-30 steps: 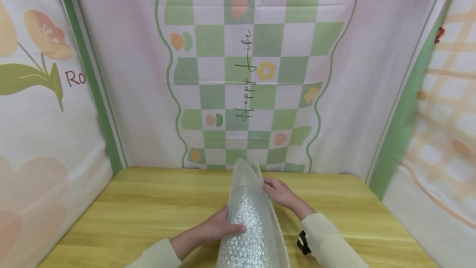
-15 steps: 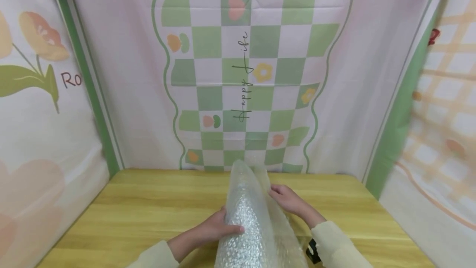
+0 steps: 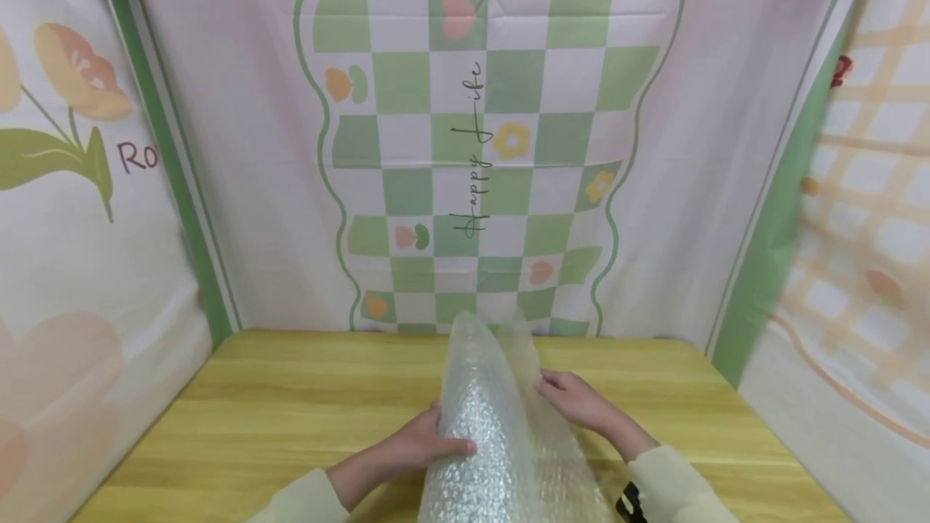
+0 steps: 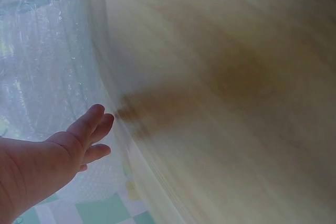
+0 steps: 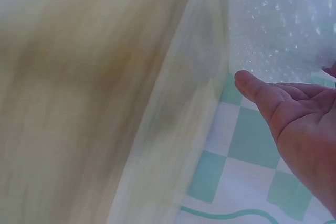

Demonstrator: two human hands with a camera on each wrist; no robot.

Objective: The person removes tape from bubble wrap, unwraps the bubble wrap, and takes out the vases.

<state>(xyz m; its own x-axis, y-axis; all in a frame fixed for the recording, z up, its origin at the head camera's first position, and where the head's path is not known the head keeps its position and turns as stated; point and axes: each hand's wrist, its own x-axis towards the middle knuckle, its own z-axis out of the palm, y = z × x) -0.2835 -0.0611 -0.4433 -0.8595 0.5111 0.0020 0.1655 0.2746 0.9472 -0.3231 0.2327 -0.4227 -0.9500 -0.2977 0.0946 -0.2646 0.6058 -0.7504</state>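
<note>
A sheet of clear bubble wrap (image 3: 475,458) stands up as a rounded, cone-like roll at the near middle of the table, and its lower end runs out of the head view. My left hand (image 3: 414,449) holds the roll's left side, thumb across the shiny front and fingers partly hidden behind it. On the other side, my right hand (image 3: 580,403) pinches the edge of a loose flap drawn away from the roll. Bubble texture shows beside the left hand (image 4: 68,145) in the left wrist view and above the right hand (image 5: 299,114) in the right wrist view.
A yellow wood-grain table (image 3: 305,378) lies under the work. Behind it hangs a checkered cloth (image 3: 407,192), with printed cloths (image 3: 65,265) on the left and right. A black strap (image 3: 630,502) sits by the right sleeve.
My right hand has moved right and slightly toward me, drawing the bubble wrap's flap farther from the roll. The left hand has stayed on the roll's left side.
</note>
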